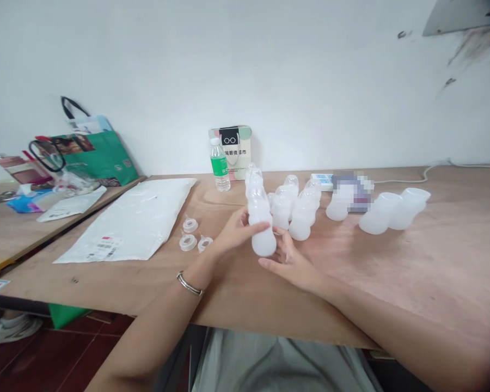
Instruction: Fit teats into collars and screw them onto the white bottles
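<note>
A translucent white, bulbous squeeze container (263, 239) is upright in front of me, just over the table. My left hand (245, 226) is wrapped round its middle from the left, thumb across the front. At its lower right is my right hand (289, 258), thumb stretched out and fingers half curled; whether the fingertips touch the container is hard to make out. Just behind stand several similar containers (302, 218), partly hidden by the held one. To the left lie three clear ring-shaped caps with thin tips (188, 242).
A large white mailing bag (134, 218) lies on the wooden table (351, 283). Behind are a water bottle (220, 166) and a paper bag (243, 147) against the wall. Open-mouthed white cups (378, 213) stand at right, near a pixelated item (361, 193). A green bag (102, 158) sits far left.
</note>
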`<action>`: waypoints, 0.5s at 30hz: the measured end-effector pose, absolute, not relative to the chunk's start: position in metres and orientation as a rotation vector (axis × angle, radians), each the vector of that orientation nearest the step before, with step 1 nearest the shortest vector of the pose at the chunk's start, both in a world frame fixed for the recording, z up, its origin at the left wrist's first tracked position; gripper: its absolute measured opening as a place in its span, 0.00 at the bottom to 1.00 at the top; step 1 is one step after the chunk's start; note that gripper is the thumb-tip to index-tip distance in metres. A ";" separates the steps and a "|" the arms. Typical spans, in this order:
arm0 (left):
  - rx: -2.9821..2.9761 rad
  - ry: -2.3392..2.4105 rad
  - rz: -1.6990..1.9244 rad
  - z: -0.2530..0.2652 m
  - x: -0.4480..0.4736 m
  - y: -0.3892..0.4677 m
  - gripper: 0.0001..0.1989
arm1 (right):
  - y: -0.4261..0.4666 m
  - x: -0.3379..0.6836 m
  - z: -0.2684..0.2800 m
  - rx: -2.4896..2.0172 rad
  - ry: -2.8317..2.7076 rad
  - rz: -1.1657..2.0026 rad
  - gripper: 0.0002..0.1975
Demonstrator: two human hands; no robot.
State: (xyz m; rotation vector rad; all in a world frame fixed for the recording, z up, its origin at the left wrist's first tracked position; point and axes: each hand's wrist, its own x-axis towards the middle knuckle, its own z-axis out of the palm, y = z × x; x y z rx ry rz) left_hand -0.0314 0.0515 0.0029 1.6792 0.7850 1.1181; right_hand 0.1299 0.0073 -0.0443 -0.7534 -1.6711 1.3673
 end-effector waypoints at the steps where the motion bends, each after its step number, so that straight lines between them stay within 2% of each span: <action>1: 1.614 0.828 1.255 0.004 -0.034 0.056 0.19 | 0.008 0.129 -0.047 -0.757 -1.665 1.384 0.35; 5: 1.475 1.043 1.604 0.000 -0.044 0.078 0.23 | 0.010 0.130 -0.054 -0.845 -1.736 1.345 0.29; 10: 1.498 1.386 1.566 -0.026 -0.054 0.109 0.27 | 0.009 0.134 -0.053 -0.900 -1.880 1.257 0.23; 15: 1.493 1.486 1.533 -0.048 -0.058 0.128 0.25 | 0.009 0.133 -0.049 -0.913 -1.952 1.204 0.19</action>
